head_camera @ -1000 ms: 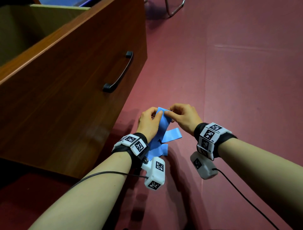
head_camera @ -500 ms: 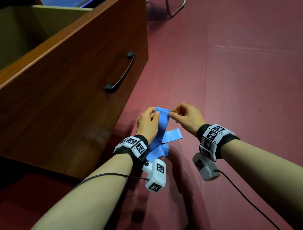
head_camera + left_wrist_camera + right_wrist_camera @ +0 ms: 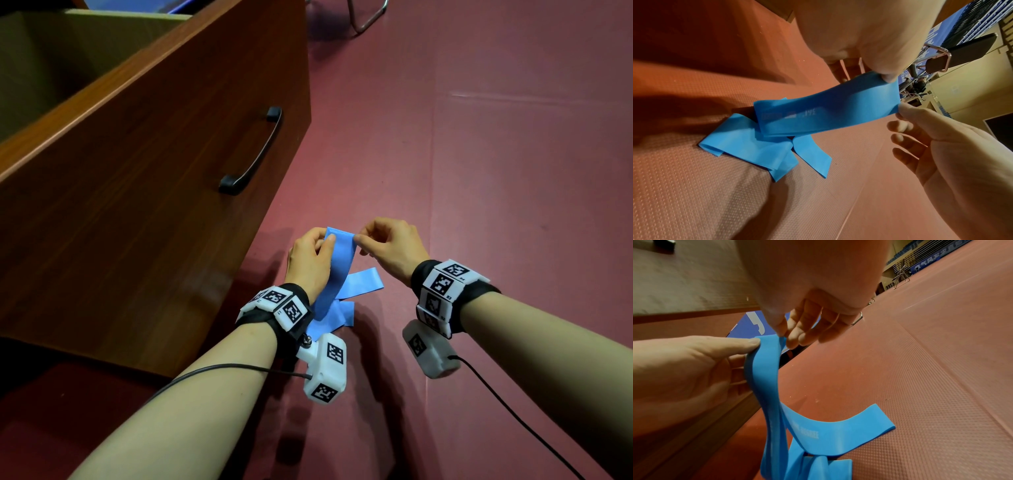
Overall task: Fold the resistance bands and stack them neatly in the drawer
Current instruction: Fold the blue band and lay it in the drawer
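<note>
Moved: right hand (image 3: pixel 394 251) drew apart from left hand (image 3: pixel 308 263), both pinching the blue band (image 3: pixel 337 260) (top corners).
Nearby: open drawer (image 3: pixel 154 144), other bands (image 3: pixel 748 146) on floor.

Two hands (image 3: pixel 349 253), one open drawer (image 3: pixel 137 144), several blue resistance bands (image 3: pixel 789 129), exact count unclear.

Band (image 3: pixel 337 263): thin, smooth, matt blue rubber-like sheet with faint pale print; it bends in soft curves.

Floor (image 3: pixel 496 188): dull red mat, matt, embossed with a fine dot texture that shows in both wrist views.

Drawer (image 3: pixel 137 192), left of the head view: dark wood-grain front with a slight sheen; paler bare board inside.

Handle (image 3: pixel 251 152): black, smooth, semi-gloss.

Chair leg (image 3: pixel 368 19), top centre of the head view: shiny metal tube.
</note>
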